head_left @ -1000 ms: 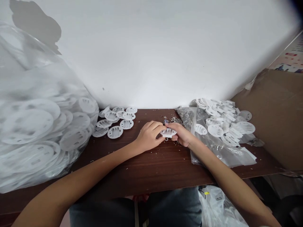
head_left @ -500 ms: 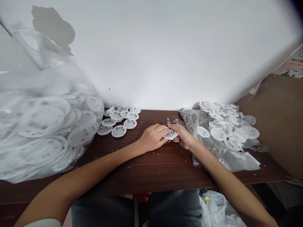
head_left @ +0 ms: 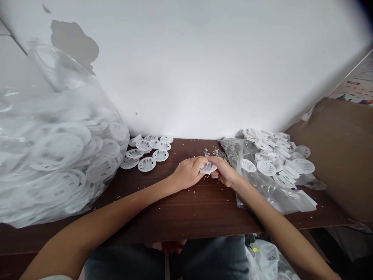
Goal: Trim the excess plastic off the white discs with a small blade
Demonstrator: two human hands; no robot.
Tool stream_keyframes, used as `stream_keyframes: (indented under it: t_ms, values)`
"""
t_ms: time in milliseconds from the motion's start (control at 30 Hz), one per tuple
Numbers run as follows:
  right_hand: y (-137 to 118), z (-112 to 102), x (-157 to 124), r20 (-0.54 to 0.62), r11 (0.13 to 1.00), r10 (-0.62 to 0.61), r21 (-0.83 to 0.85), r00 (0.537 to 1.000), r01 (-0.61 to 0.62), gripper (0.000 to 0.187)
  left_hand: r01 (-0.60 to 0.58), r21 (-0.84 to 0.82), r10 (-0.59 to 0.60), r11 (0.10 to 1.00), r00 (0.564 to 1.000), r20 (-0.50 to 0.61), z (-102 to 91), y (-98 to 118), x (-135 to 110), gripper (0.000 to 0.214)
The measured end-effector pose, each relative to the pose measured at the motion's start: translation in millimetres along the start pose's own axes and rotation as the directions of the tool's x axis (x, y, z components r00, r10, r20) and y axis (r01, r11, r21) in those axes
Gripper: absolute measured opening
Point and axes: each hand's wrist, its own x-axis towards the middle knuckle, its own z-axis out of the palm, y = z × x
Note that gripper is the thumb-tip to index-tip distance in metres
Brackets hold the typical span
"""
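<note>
A white plastic disc (head_left: 208, 167) with a row of slot-like hollows is held a little above the table, between my two hands, its slotted face towards me. My left hand (head_left: 188, 173) grips its left side with fingers closed. On the opposite edge, my right hand (head_left: 224, 170) is closed too, thumb at the upper rim and fingers curled underneath. A small bluish-grey thing (head_left: 206, 153) shows just beyond the fingertips; its kind is unclear. Behind my right hand lies a heap of tiny metal pieces (head_left: 219, 154).
Similar discs (head_left: 147, 164) lie in a group at the left. A large clear bag (head_left: 67, 155) full of discs bulges on the far left. More discs (head_left: 279, 155) are piled at the right on a plastic sheet (head_left: 268, 194), beside a cardboard box (head_left: 332, 155). A white wall (head_left: 186, 77) rises behind.
The held disc has tilted so its slotted face shows more fully, and the left fingers have drawn back from over it. The view has shifted slightly.
</note>
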Motion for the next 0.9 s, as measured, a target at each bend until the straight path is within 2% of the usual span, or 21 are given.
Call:
stream_keyframes:
  t_ms: [167, 233, 300, 367, 433, 500, 567, 667, 800, 900]
  values:
    - [-1.0, 0.7, 0.3, -0.033, 1.000, 0.010, -0.014, 0.999, -0.010, 0.048, 0.024, -0.035, -0.024, 0.999, 1.000, -0.005, -2.6, 1.3, -0.1, 0.027]
    - [-1.0, -0.7, 0.9, -0.059, 0.997, -0.010, -0.073, 0.998, 0.005, 0.050, 0.113, -0.106, -0.118, 0.988, 0.992, -0.050, -4.0, 1.4, 1.4, 0.025]
    - [-0.7, -2.3, 0.9, -0.106, 0.968, -0.115, -0.237, 0.988, 0.087, 0.050, 0.248, -0.226, -0.281, 0.942, 0.952, -0.124, -5.3, -0.5, 4.4, 0.025]
    - [-0.3, -3.3, 0.0, -0.141, 0.842, -0.308, -0.501, 0.941, 0.200, 0.048, 0.349, -0.376, -0.437, 0.858, 0.881, -0.180, -5.2, -5.6, 7.8, 0.029]
    - [0.6, -3.5, -1.3, -0.092, 0.613, -0.493, -0.743, 0.865, 0.270, 0.043, 0.386, -0.514, -0.539, 0.766, 0.822, -0.185, -3.3, -13.1, 10.2, 0.031]
    - [2.4, -3.3, -1.9, 0.000, 0.400, -0.593, -0.868, 0.805, 0.295, 0.036, 0.399, -0.615, -0.599, 0.680, 0.786, -0.153, 0.1, -20.6, 11.2, 0.031]
    - [5.0, -3.1, -1.5, 0.065, 0.272, -0.625, -0.916, 0.778, 0.295, 0.031, 0.409, -0.683, -0.631, 0.606, 0.769, -0.100, 3.3, -25.4, 11.4, 0.033]
    - [8.9, -3.2, -0.3, 0.091, 0.192, -0.639, -0.942, 0.764, 0.274, 0.026, 0.395, -0.763, -0.630, 0.511, 0.777, -0.021, 4.8, -25.8, 12.4, 0.037]
    - [10.2, -3.6, -0.8, 0.086, 0.171, -0.656, -0.951, 0.750, 0.258, 0.023, 0.390, -0.836, -0.617, 0.385, 0.783, 0.081, 1.0, -21.4, 14.9, 0.038]
    - [8.9, -2.7, -2.7, 0.090, 0.165, -0.665, -0.950, 0.742, 0.264, 0.020, 0.424, -0.843, -0.618, 0.332, 0.773, 0.146, -2.1, -20.7, 16.1, 0.040]
